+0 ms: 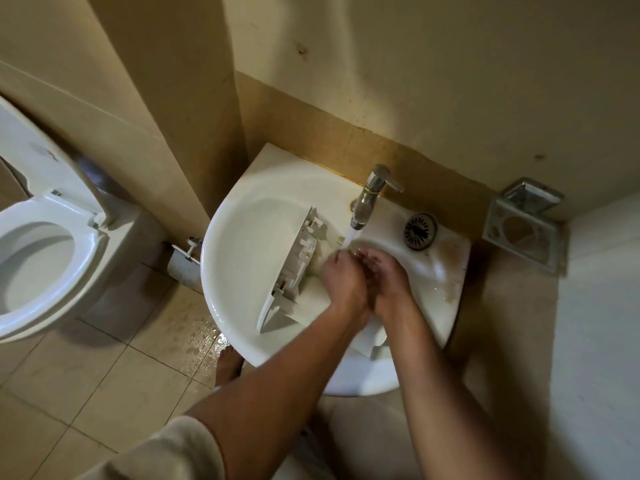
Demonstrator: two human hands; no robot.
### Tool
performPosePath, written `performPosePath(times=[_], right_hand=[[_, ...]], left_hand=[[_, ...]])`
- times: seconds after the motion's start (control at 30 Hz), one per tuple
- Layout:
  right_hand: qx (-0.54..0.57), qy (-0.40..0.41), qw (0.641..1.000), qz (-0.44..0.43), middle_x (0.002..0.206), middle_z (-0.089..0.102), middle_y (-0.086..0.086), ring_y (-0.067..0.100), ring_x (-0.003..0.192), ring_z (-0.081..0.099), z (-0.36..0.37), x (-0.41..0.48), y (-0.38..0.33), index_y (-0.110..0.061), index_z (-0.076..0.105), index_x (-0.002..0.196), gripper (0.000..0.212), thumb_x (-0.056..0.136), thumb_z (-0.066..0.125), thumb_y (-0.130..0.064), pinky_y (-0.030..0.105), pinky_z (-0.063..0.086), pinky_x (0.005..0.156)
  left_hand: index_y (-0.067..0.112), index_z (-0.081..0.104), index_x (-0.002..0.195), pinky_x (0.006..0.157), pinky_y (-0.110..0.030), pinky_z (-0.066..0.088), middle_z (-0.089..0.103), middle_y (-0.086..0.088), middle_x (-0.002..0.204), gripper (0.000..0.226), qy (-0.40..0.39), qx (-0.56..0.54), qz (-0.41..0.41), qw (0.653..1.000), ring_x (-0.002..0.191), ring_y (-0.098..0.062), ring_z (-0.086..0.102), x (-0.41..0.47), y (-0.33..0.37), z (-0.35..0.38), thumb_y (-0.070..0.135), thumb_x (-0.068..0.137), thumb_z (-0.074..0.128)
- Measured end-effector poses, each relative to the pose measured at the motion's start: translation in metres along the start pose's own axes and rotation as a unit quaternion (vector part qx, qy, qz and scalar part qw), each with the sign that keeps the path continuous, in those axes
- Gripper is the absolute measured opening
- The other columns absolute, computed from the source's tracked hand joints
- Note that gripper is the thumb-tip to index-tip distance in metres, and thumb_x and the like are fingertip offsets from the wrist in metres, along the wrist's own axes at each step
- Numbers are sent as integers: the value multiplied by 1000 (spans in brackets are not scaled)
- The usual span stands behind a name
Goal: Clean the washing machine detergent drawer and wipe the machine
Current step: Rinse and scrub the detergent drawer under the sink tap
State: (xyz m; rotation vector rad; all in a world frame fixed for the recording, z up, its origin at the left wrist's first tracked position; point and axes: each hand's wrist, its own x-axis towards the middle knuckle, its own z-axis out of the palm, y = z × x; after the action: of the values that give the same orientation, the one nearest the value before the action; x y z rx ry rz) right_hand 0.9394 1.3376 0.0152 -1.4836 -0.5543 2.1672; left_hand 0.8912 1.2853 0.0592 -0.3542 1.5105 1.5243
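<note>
While water runs, left hand (343, 277) and right hand (388, 275) press together over the drawer (294, 265)

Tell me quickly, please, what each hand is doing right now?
Left hand: loosely curled against the right under the tap water; holding nothing visible.
Right hand: open, fingers spread, rubbing against the left.

Both bare forearms reach forward and converge; the left hand (343, 277) lies knuckles up, fingers curled loosely inward; the right hand (388, 277) presses against it, palm turned toward the left, fingers partly bent; the two hands touch along their inner edges; a pale sleeve (166, 452) covers the left upper arm.
</note>
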Motion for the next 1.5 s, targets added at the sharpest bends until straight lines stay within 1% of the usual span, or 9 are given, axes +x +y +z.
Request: performPosePath(times=[0.07,0.43,0.67,0.87,1.0,1.1,1.3,1.4,1.5], right_hand=[[103,-28,994,17,80,61,12,23,73,63,12,10,2,-6,64,82,21,96,50,-10,31,52,71],[251,-102,963,16,79,71,13,24,79,72,46,22,7,-5,63,93,31,103,36,-17,31,55,75],[242,-103,965,6,88,74,14,24,82,73,43,12,4,-2,65,104,28,102,46,-21,27,60,67],[260,-101,960,-6,89,72,16,25,80,74,41,12,6,-1,64,107,26,103,45,-19,29,61,68],[167,-63,984,-7,99,72,19,26,87,72,41,1,10,3,68,106,26,100,51,-15,30,59,72],[-14,-63,997,-37,96,77,15,22,81,75,52,-19,0,2,72,105,22,96,58,-12,25,59,65],[-433,-122,892,-32,63,59,9,23,67,58,95,-43,-20,-3,63,63,16,73,54,6,36,44,63],[-481,-83,871,-55,64,57,12,22,68,56,97,-44,-17,-4,65,68,12,75,56,1,37,41,60],[-418,-44,905,-66,83,75,16,23,78,71,80,-43,-21,3,74,90,18,80,62,-5,33,48,66]], left_hand=[[12,56,73,54,-27,46,59,-6,63,26,-13,-29,-15,999,60,-18,56,17,9,0,10,94,41],[18,77,72,81,-35,52,71,-6,77,31,-72,-27,102,992,83,-20,64,50,15,-1,15,95,55],[15,80,90,84,-40,53,76,-11,90,26,-67,-32,129,989,92,-23,68,56,9,1,15,95,55],[4,78,96,74,-29,54,74,-9,86,23,-46,-50,138,988,85,-17,68,49,8,1,14,94,57],[2,75,94,72,-30,56,75,-10,83,27,13,-62,123,990,80,-16,70,30,10,-2,13,100,51],[4,73,94,70,-29,58,76,-6,82,28,82,-112,101,985,76,-16,71,10,19,-6,11,99,47],[4,57,76,44,-17,41,53,-4,67,29,180,-124,41,975,61,-15,52,-6,29,-18,-1,95,35],[10,41,65,44,-16,33,38,-2,64,35,167,-106,20,980,56,-10,40,-8,34,-20,-2,97,32],[-4,57,87,48,-20,42,58,-14,78,26,135,-88,5,987,66,-18,56,-15,31,-15,5,98,35]])
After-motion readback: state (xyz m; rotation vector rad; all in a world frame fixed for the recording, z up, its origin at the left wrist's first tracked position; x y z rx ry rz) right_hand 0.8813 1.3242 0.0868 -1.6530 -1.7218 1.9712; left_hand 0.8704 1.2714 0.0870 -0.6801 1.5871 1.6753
